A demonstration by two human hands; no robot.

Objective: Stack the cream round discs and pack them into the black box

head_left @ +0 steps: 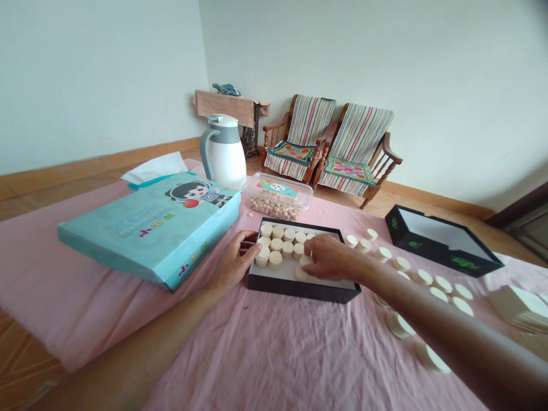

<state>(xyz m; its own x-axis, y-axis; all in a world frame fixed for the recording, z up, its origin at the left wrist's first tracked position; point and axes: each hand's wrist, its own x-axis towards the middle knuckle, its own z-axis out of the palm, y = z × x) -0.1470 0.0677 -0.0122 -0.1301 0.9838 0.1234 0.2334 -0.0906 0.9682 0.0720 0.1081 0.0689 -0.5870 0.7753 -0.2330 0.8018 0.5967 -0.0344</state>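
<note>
A shallow black box [299,288] lies on the pink cloth, partly filled with several round pale wooden discs [280,242] standing in rows. My left hand [235,260] rests on the box's left edge, fingers curled against a disc at the row's end. My right hand [329,257] reaches into the box from the right, fingers pinched on a disc [305,261] near the middle. More loose discs [423,278] lie scattered on the cloth to the right of the box.
A light blue cartoon-printed flat box [149,231] lies to the left, a white jug [225,149] and a clear tub of beads [278,197] behind. The black lid [440,240] sits at right, a folded board [520,308] beyond. Two striped chairs [329,145] stand by the wall.
</note>
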